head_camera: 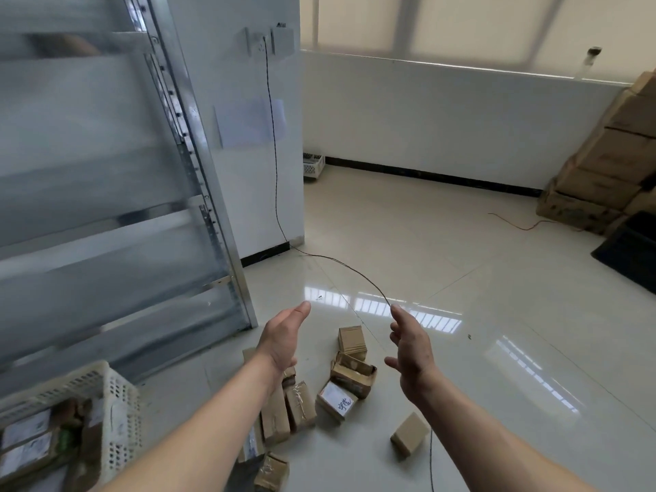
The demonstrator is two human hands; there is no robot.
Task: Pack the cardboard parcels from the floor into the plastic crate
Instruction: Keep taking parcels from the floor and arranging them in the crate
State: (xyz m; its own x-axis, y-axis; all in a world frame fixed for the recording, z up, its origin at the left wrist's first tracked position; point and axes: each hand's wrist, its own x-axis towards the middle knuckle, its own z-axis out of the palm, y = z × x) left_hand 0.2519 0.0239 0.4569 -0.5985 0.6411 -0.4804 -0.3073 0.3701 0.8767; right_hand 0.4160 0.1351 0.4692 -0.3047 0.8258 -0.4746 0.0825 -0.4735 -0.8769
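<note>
- The scene was a room with a glossy pale tiled floor (443, 250), white walls and a frosted window band above.
- The cardboard parcels (333, 378) lay scattered on the floor below the outstretched hands; one small plain box (410, 434) sat a little apart on the right, another carried a white label (335, 399) with handwriting.
- The white perforated plastic crate (120, 399) stood at lower left, already holding several labelled parcels.
- The left hand (284, 335) was held over the parcels, fingers straight and together, gripping nothing.
- The right hand (411, 346) faced it, fingers loosely spread and slightly bent, also holding nothing.
- A metal shelving rack (198, 165) rose at left, blurred.
- A thin dark cable (273, 172) ran down the wall from a wall box (282, 40) and across the floor.
- Large cardboard cartons (610, 158) were stacked at far right, beside a dark mat (635, 253).
</note>
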